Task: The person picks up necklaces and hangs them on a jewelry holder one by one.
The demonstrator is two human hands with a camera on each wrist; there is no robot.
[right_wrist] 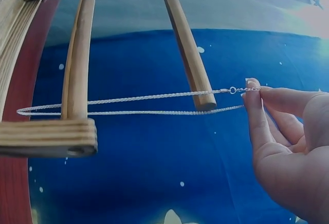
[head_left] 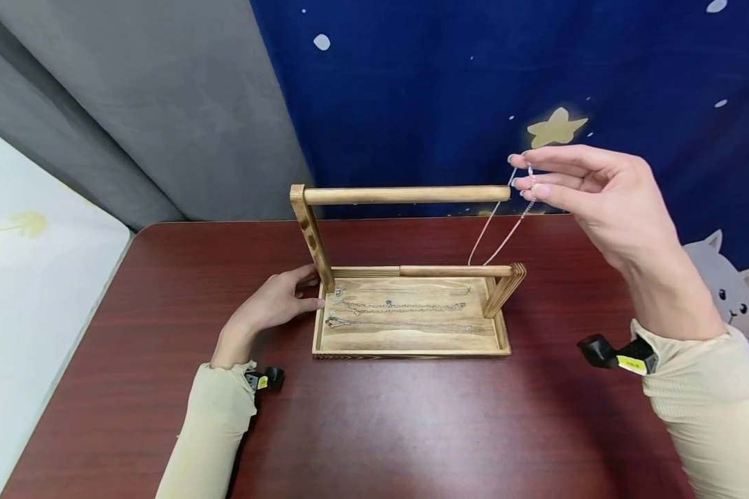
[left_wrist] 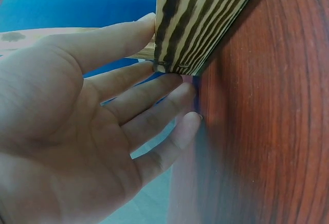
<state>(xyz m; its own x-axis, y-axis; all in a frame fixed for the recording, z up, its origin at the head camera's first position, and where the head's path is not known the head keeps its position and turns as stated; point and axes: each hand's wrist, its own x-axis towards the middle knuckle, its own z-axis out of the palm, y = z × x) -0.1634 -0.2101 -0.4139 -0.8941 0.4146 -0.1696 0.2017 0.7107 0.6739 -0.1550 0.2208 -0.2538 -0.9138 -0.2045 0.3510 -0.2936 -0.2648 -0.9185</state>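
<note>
My right hand (head_left: 605, 201) pinches a thin silver chain necklace (right_wrist: 154, 96) between thumb and fingertips, near its clasp end. The chain hangs in a long loop by the free end of the upper rod (head_left: 406, 195); whether it goes round the rod I cannot tell. My left hand (head_left: 277, 298) touches the left end of a wooden jewelry stand (left_wrist: 180, 23), thumb at its edge and fingers extended beside it. More necklaces (head_left: 406, 307) lie in the stand's tray (head_left: 412, 344), roughly parallel to one another.
The stand rests on a dark red wooden table (head_left: 399, 423). A lower rod (head_left: 455, 271) runs above the tray's back edge, ending at a slanted post (head_left: 504, 291) on the right. Behind hang a blue star-patterned curtain (head_left: 424, 90) and a grey one (head_left: 162, 90).
</note>
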